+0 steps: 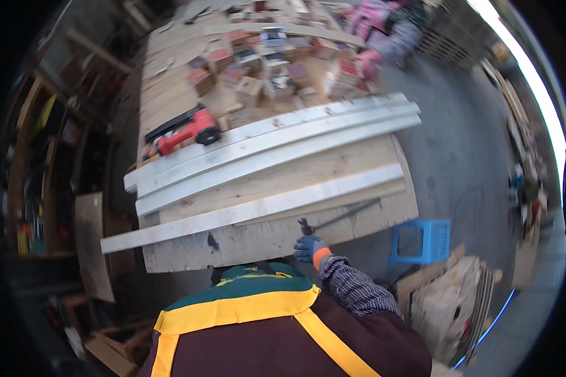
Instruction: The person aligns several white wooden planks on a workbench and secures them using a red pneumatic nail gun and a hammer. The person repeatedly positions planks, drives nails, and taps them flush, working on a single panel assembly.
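My right hand (311, 249), in a blue and orange work glove, is at the near edge of the wooden worktable (258, 234). Its fingers are closed round a tool whose dark metal head (305, 226) sticks up past them; it looks like a hammer, though the grip is hidden. A thin dark bar (347, 214) lies on the tabletop just beyond. Closest to me on the table is a long pale wooden strip (251, 207), slanting across a wider board (283, 179). My left hand does not show.
Several pale strips (277, 135) lie farther back, beside a red and black nail gun (195, 130). Wooden blocks (250, 90) with reddish and dark faces crowd the far half. A co-worker's pink-gloved hand (369, 63) is among them. A blue plastic stool (432, 242) stands right of the table.
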Demonstrator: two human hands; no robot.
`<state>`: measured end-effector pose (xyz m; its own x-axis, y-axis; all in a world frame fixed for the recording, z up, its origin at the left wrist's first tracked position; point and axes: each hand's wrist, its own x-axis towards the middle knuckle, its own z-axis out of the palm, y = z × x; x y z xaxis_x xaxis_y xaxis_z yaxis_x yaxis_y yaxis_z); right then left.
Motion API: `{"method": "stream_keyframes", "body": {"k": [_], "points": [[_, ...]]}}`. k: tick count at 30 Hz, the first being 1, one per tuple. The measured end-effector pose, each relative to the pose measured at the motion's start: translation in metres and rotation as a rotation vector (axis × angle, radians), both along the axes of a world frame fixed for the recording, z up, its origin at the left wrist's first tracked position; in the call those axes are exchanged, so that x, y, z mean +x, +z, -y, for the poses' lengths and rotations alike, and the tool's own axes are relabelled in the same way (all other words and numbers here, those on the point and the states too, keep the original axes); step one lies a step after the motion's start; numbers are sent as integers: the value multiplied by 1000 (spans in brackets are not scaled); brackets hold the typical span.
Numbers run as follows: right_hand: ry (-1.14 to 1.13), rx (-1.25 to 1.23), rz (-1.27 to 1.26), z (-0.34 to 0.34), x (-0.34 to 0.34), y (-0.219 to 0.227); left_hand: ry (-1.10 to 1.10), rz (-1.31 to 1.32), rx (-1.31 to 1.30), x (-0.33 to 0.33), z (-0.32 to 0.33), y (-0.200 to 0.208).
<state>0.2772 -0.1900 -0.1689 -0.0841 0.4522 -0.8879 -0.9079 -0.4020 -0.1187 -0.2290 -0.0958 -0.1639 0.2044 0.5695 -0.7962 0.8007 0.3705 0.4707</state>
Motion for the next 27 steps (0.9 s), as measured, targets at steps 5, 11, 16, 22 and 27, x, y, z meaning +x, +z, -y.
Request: {"method": "stream_keyframes", "body": {"k": [5, 11, 16, 22, 27], "points": [[-257, -373, 289, 176, -19, -57, -69, -82, 59, 4, -20, -8], [-234, -443, 367, 267, -126, -88, -152, -77, 91, -11, -45, -20], [203, -594, 1136, 229, -146, -90, -147, -62, 83, -28, -47, -37], [733, -451, 1612, 123, -28, -28, -150, -68, 93, -6, -28, -45], [1141, -226, 1761, 49, 80, -36, -131, -115, 94, 55, 7, -50]]}}
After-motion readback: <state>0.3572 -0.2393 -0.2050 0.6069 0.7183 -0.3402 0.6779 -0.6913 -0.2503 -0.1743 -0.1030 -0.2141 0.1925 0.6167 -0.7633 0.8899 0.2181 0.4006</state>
